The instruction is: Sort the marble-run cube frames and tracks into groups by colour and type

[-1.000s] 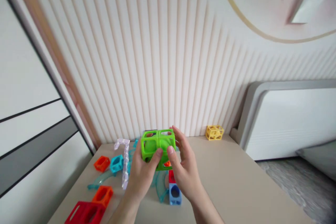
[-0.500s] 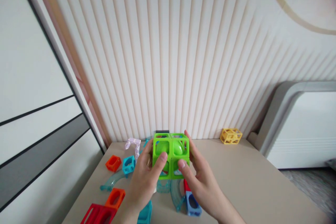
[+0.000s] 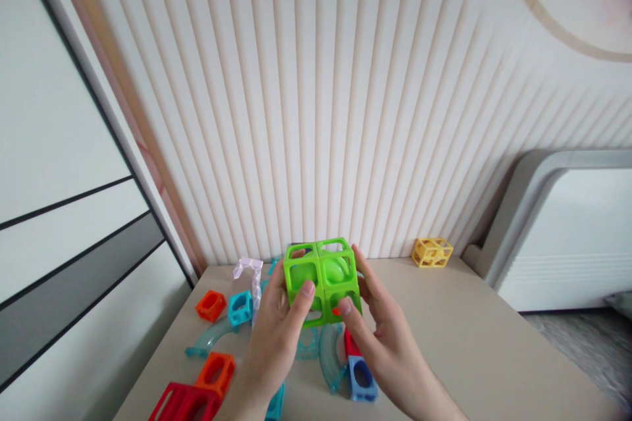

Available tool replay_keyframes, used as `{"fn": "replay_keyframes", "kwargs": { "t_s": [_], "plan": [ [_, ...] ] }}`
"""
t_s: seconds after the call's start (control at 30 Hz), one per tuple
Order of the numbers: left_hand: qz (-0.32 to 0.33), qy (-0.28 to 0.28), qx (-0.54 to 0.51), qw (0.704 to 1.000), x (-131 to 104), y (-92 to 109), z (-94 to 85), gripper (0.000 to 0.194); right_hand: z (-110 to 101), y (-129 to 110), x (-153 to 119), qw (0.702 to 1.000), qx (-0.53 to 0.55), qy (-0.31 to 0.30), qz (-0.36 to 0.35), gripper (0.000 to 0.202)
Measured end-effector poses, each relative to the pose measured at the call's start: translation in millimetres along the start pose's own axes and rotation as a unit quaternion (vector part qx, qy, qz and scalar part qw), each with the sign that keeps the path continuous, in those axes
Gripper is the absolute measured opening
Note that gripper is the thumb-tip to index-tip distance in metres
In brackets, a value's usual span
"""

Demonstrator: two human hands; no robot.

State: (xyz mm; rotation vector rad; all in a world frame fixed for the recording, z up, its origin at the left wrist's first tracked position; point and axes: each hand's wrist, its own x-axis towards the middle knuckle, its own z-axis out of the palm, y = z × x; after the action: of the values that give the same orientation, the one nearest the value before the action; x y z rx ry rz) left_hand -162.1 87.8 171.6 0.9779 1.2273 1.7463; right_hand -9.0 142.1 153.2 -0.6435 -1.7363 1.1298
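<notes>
**Green block [image 3: 323, 281] gripped from both sides above the worktop [image 3: 474, 342]**

Starting well to the left of the green block and lower, I see a red block [image 3: 170, 401] meeting an orange block [image 3: 228, 368]. Farther back, also left of the green block, sit an orange cube [image 3: 210, 306], a curved see-through track [image 3: 212, 339] and a cyan cube [image 3: 232, 310]. A pale lilac crooked strip [image 3: 257, 284] lies nearer the green block's left side.

The left hand [image 3: 281, 325] is clamped on the green block's left side, thumb across the front. The block itself is bright lime, an open frame with rounded corners; its front splits into four windows, and more openings pierce the top. Smooth, glossy green curves fill the upper windows, and a speck of orange-red shows at the lower right one. It tilts a little, its right end higher.

Beneath the green block lies another curved track [image 3: 326, 358], with a red piece [image 3: 351, 344] and a blue cube [image 3: 363, 393] just below right. The right hand [image 3: 379, 322] clasps the green block's right side, thumb on the front. Well to its right, by the ribbed wall [image 3: 306, 112], sits a yellow block [image 3: 432, 253].
</notes>
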Motion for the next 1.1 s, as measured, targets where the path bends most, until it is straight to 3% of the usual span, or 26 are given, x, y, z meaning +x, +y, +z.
{"fn": "replay_keyframes", "kwargs": {
  "t_s": [0.2, 0.4, 0.5, 0.6, 0.7, 0.93, 1.1],
  "plan": [
    [-0.003, -0.016, -0.022, 1.000, 1, -4, -2.5, 0.064, -3, -1, 3, 0.996, -0.082, -0.004, -0.039, 0.062],
    [-0.022, -0.061, -0.028, 0.998, -2, 0, -3.9, 0.072, -6, -5, 8, 0.995, -0.077, -0.004, -0.058, 0.054],
    [-0.032, -0.092, -0.018, 0.995, -4, 1, -4.4, 0.079, -7, -6, 9, 0.998, -0.058, 0.001, -0.037, 0.052],
    [-0.029, -0.105, -0.014, 0.994, -4, 0, -6.5, 0.074, -7, -8, 9, 1.000, -0.023, 0.010, 0.009, 0.054],
    [-0.033, -0.100, -0.014, 0.994, -4, 2, -8.5, 0.065, -7, -10, 8, 0.999, 0.004, 0.021, 0.040, 0.057],
    [-0.031, -0.023, 0.039, 0.998, -7, 15, -0.5, 0.057, -4, -6, 5, 0.999, 0.027, 0.043, 0.018, 0.045],
    [-0.044, -0.034, -0.007, 0.998, -8, 13, 1.6, 0.060, -3, -3, 5, 0.995, 0.072, 0.052, 0.043, 0.046]
  ]
}}
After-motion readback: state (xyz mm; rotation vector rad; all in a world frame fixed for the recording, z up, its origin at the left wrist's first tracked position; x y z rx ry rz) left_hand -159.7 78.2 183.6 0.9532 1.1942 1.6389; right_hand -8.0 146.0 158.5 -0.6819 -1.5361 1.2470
